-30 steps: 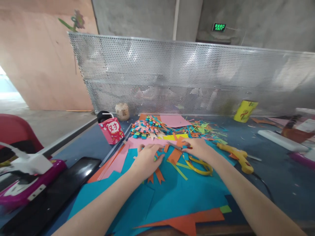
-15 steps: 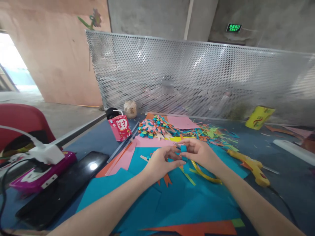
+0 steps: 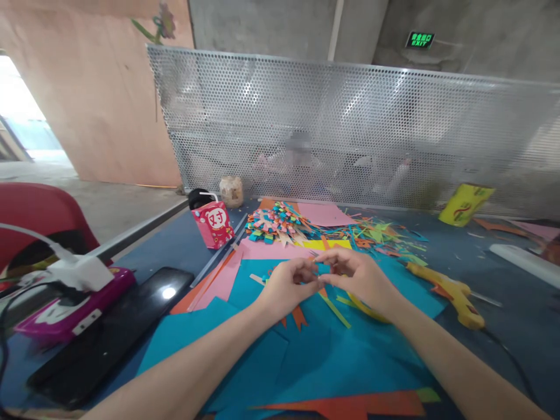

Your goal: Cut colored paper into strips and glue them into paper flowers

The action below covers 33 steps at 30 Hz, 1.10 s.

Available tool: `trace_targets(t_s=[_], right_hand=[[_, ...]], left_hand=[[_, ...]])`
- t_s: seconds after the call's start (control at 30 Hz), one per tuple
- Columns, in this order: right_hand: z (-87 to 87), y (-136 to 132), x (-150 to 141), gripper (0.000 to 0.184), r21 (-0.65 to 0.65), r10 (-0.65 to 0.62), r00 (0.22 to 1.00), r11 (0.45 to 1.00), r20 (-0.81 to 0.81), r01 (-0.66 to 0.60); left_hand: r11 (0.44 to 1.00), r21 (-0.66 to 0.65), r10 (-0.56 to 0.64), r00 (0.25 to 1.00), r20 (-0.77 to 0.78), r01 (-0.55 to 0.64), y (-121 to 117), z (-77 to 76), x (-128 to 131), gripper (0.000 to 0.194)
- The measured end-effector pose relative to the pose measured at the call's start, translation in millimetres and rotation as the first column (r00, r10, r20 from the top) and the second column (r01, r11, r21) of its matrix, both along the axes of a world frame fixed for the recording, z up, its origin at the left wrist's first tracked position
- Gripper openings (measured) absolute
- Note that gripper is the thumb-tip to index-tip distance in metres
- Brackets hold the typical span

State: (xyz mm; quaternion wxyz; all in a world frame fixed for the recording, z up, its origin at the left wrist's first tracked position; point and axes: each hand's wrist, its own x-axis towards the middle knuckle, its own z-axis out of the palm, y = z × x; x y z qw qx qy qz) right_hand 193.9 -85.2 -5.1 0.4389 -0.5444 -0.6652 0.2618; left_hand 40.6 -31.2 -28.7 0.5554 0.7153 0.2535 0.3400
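Observation:
Over the blue paper sheets [image 3: 341, 361], my left hand [image 3: 289, 289] and my right hand [image 3: 356, 280] meet fingertip to fingertip. Both are closed in a pinch on a small blue paper strip [image 3: 322, 269], mostly covered by the fingers. Beneath my right hand lies a pair of scissors with a yellow handle [image 3: 371, 313]; the hand hides much of it. Orange paper pieces with notched ends [image 3: 299, 318] and a thin yellow-green strip [image 3: 336, 311] rest on the blue sheets just below the fingers.
Behind the hands sits a pile of folded paper bits [image 3: 277, 224], with loose scraps [image 3: 376, 233] to its right. A yellow glue gun [image 3: 455, 291] lies at right. Leftward are a pink drink carton [image 3: 213, 224], a black phone [image 3: 109, 332] and a purple power strip [image 3: 79, 312].
My fingertips have drawn together around the blue strip, so less of it shows. My right-hand fingers have curled further in. The view has tilted slightly.

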Motion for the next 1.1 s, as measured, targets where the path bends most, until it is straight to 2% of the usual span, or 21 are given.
trace_targets(t_s=[0.1,0.2,0.3,0.43,0.6,0.73,0.8,0.87,0.97,1.1], right_hand=[[-0.6,0.9,0.1,0.024,0.014,-0.054,0.997,0.998,-0.055,0.055],[1.7,1.3,0.1,0.019,0.004,-0.107,0.989,0.994,-0.098,0.108],[5.1,0.3,-0.3,0.017,-0.006,-0.097,0.982,0.995,-0.161,0.097],[7.8,-1.4,1.3,0.014,0.026,-0.097,0.98,0.994,-0.176,0.103],[5.6,0.8,5.0,0.014,-0.018,-0.119,0.979,0.993,-0.164,0.118],[2.0,4.0,5.6,0.017,-0.079,-0.065,0.974,0.996,-0.218,0.049],[0.7,5.0,5.2,0.021,-0.094,-0.035,0.962,0.996,-0.272,0.01],[-0.3,5.6,4.5,0.021,-0.1,-0.025,0.946,0.995,-0.322,-0.008],[-1.7,5.7,3.4,0.019,-0.128,-0.008,0.933,0.991,-0.359,-0.041],[-4.0,5.2,2.2,0.015,-0.164,-0.008,0.93,0.985,-0.368,-0.057]], left_hand=[[0.998,0.054,0.009,1.0,0.002,-0.009,-0.5,1.6,-1.0,0.011],[1.0,-0.024,-0.018,0.999,0.036,0.019,-2.0,4.3,0.2,0.014],[0.993,-0.111,-0.019,0.997,0.078,0.028,-2.4,8.6,1.4,0.012],[0.989,-0.119,0.102,0.986,0.135,-0.086,0.8,15.3,-1.6,0.006],[0.957,-0.062,0.29,0.947,0.138,-0.284,6.5,19.9,-8.9,0.012],[0.94,-0.019,0.338,0.922,0.189,-0.341,7.5,21.9,-11.3,0.019],[0.947,-0.053,0.32,0.927,0.198,-0.315,6.2,21.5,-10.3,0.028],[0.962,-0.123,0.263,0.944,0.2,-0.242,4.4,19.3,-7.8,0.036],[0.973,-0.185,0.176,0.962,0.21,-0.137,2.6,14.0,-3.2,0.034],[0.975,-0.166,0.184,0.953,0.239,-0.146,3.2,10.7,-0.7,0.031]])
